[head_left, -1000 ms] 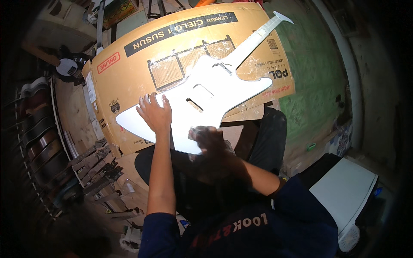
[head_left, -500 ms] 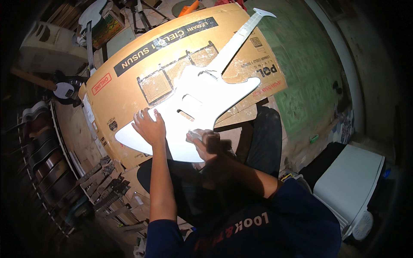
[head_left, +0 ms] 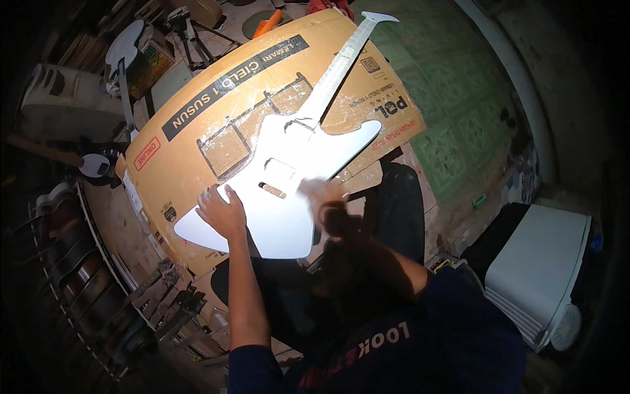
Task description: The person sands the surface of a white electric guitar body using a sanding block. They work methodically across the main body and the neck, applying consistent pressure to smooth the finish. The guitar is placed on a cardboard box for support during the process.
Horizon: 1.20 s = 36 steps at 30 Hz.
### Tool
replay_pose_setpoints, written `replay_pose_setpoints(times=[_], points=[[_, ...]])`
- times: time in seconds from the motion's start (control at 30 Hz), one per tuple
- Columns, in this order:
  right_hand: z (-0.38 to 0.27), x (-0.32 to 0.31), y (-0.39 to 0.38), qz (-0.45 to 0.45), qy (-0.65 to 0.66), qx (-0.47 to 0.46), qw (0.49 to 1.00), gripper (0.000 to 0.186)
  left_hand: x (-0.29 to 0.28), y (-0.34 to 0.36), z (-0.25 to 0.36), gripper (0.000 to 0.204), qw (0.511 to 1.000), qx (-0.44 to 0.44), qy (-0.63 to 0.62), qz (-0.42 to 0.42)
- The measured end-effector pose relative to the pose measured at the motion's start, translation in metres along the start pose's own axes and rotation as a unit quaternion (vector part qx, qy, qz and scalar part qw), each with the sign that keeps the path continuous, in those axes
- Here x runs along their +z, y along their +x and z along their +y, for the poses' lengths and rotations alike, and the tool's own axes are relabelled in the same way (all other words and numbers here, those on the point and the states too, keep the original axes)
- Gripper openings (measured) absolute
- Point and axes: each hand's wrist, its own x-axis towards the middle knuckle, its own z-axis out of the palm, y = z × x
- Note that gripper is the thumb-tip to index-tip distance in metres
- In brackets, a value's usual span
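Observation:
A white electric guitar body [head_left: 279,223] with its neck attached lies on a flat cardboard sheet. It has pickup cutouts, and its pale neck [head_left: 338,69] points to the far right. My left hand [head_left: 222,211] rests flat on the left part of the body, fingers spread. At the body's right edge, beside the cutouts, my right hand [head_left: 326,200] is smeared by motion. Its fingers look curled around a small pale piece that I cannot make out.
The printed cardboard [head_left: 216,92] covers the work surface over my legs. Several guitar bodies [head_left: 79,262] stand in a rack at left. A white appliance [head_left: 535,256] is at right, beside green floor tiles [head_left: 446,125]. Another white guitar [head_left: 125,49] leans at far left.
My right hand has moved away from me and slightly right along the guitar body. My left hand keeps its place on the guitar. The whole view has shifted slightly.

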Motion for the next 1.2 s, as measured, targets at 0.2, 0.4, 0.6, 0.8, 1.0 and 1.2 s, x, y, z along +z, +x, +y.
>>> replay_pose_setpoints(times=[0.2, 0.4, 0.6, 0.8, 1.0, 1.2], points=[[0.067, -0.043, 0.050, 0.069, -0.028, -0.018, 0.997, 0.030, 0.005, -0.002, -0.004, 0.046, 1.000, 0.010, -0.009, 0.009], [0.116, -0.081, 0.071, 0.227, -0.236, 0.137, 0.935, 0.041, 0.004, -0.002, 0.009, 0.046, 0.999, 0.014, -0.029, 0.008], [-0.047, 0.008, -0.044, -0.066, 0.034, -0.077, 0.994, 0.046, 0.006, -0.004, -0.008, 0.050, 1.000, -0.003, -0.012, -0.005], [0.101, -0.028, 0.047, 0.038, -0.031, -0.022, 0.999, 0.042, -0.003, -0.025, -0.008, 0.070, 0.998, 0.018, 0.019, -0.050], [0.277, -0.110, 0.093, 0.211, -0.112, 0.335, 0.911, 0.054, -0.008, -0.068, 0.000, 0.081, 0.997, -0.039, -0.007, -0.072], [0.172, -0.130, 0.079, 0.368, 0.319, 0.303, 0.819, 0.059, 0.014, -0.115, 0.066, 0.090, 0.996, -0.024, 0.048, -0.070]])
